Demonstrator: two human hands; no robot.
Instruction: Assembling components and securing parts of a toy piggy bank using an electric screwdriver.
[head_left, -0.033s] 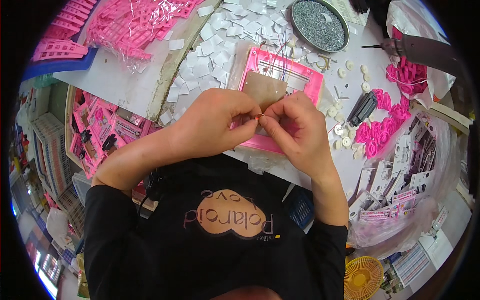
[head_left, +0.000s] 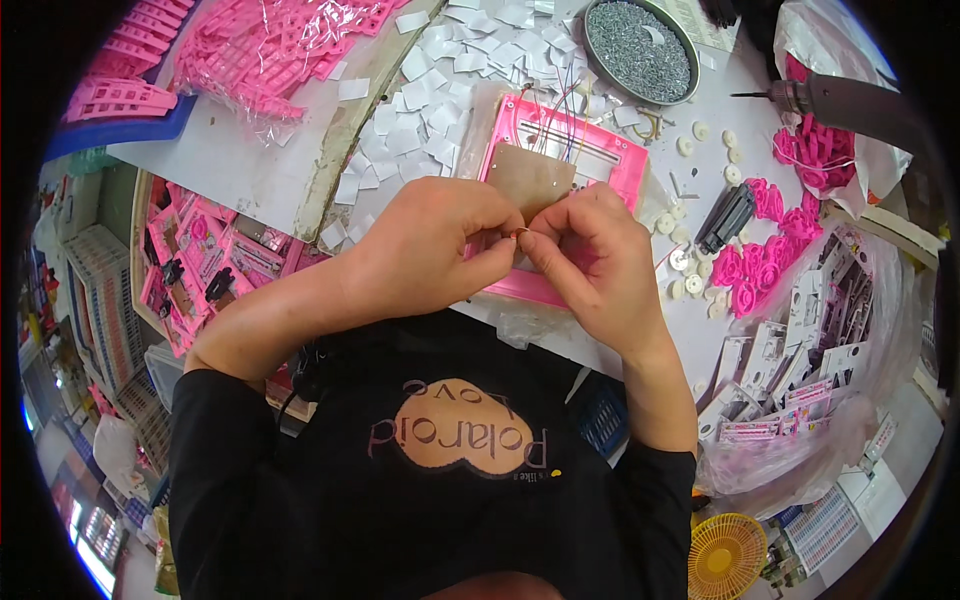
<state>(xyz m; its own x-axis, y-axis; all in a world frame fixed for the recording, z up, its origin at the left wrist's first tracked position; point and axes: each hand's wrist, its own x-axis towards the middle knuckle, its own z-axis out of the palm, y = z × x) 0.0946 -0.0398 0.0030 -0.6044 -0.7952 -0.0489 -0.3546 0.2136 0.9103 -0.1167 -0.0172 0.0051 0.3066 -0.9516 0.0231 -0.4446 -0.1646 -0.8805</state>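
Both your hands meet over the pink frame (head_left: pixel 560 165) on the desk (head_left: pixel 250 160): your left hand (head_left: pixel 425 250) and right hand (head_left: pixel 595 255) are nearly closed, pinching between the fingertips a thin wire (head_left: pixel 520 232). You seem to be joining or twisting it, so the next move calls for fine, steady fingers. The wire's end is too small to make out, and your hands hide the frame's near edge.

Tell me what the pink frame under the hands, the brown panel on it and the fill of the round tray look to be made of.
Pink frame: looks like moulded plastic, glossy, with slotted rails. Brown panel: flat, matte, likely a circuit board or card; thin coloured wires rise from it. Round tray: grey rim, filled with small grey, speckled pieces, probably metal screws, too small to confirm.
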